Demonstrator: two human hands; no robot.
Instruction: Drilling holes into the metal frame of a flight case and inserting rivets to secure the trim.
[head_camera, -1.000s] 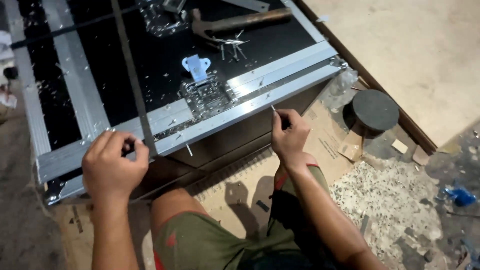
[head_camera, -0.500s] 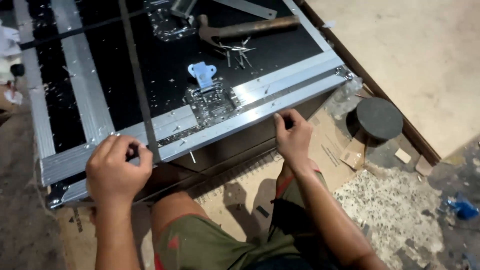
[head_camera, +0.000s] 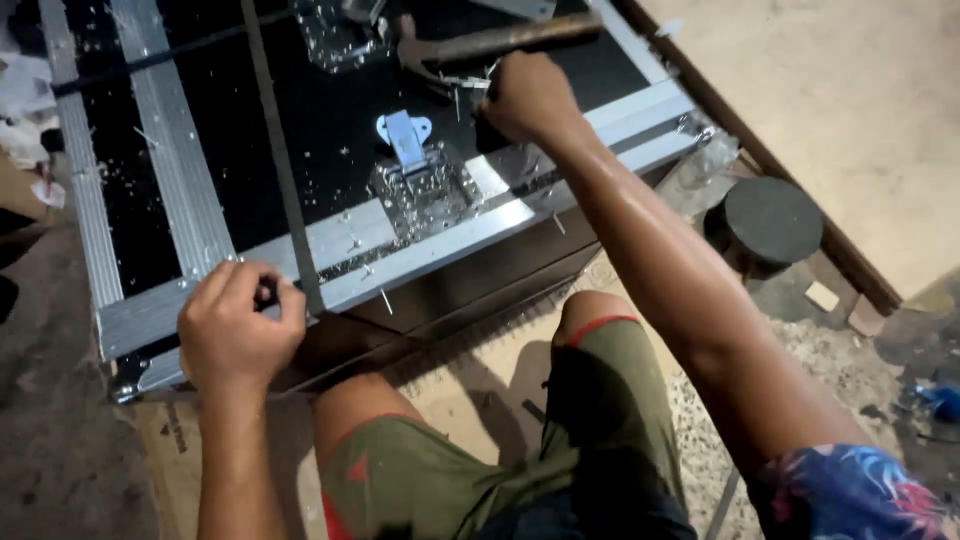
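A black flat case (head_camera: 330, 130) with aluminium edge strips lies in front of my knees. My left hand (head_camera: 238, 330) is closed on its near aluminium rail (head_camera: 420, 255) at the left corner. My right hand (head_camera: 528, 97) reaches across the case, its fingers curled at a small pile of loose nails (head_camera: 462, 88) next to a wooden-handled hammer (head_camera: 500, 40). Whether the fingers hold a nail is hidden. A silver butterfly latch (head_camera: 405, 135) sits on the panel between my hands, with metal shavings around it.
A round black disc (head_camera: 772, 218) lies on the gritty floor to the right of the case. Brown cardboard (head_camera: 480, 380) is under my legs. A wooden strip (head_camera: 760, 160) runs along the right, with a pale board beyond. Paper scraps (head_camera: 25, 90) lie far left.
My right hand has left the near rail and moved up across the case to the nails beside the hammer. My left hand has stayed on the rail.
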